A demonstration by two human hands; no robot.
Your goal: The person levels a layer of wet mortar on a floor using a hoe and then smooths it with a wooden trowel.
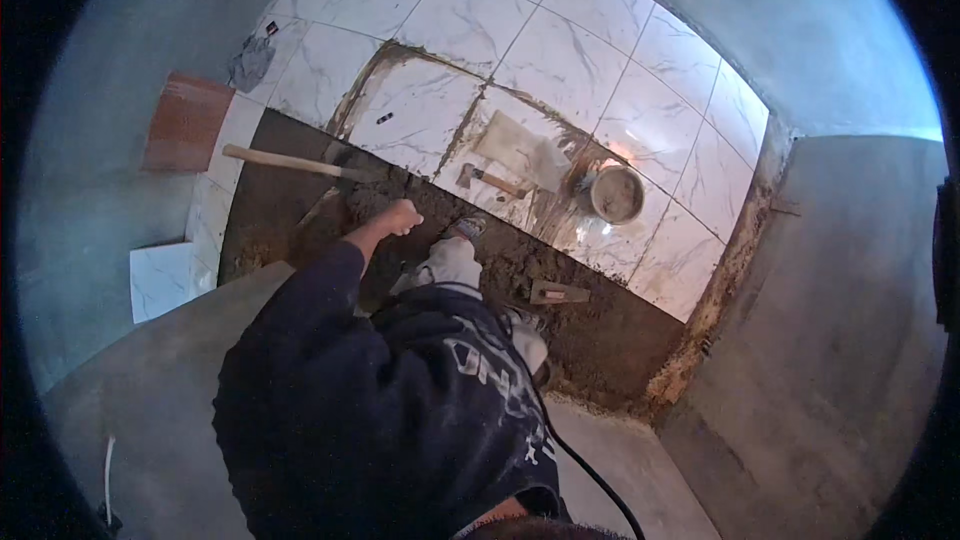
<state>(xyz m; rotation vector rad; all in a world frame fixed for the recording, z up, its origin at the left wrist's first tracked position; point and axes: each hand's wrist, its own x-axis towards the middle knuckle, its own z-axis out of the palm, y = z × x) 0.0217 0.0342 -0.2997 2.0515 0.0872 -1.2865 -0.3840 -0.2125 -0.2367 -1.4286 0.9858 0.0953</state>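
My left hand is closed above the dark wet mortar, near the edge of the laid tiles. Whether anything is inside its fingers is hidden. Just beyond it lies a long wooden-handled tool, its far end sunk in the mortar and the hand apart from it. My right hand is out of sight behind my body. A trowel rests on the mortar to the right of my legs. On the tiles ahead lies a small hammer with a wooden handle.
A round bucket with grey contents stands on the marbled white floor tiles. Beside it is a pale flat sheet. A reddish-brown tile and a white tile lean at the left wall. A black cable runs behind me.
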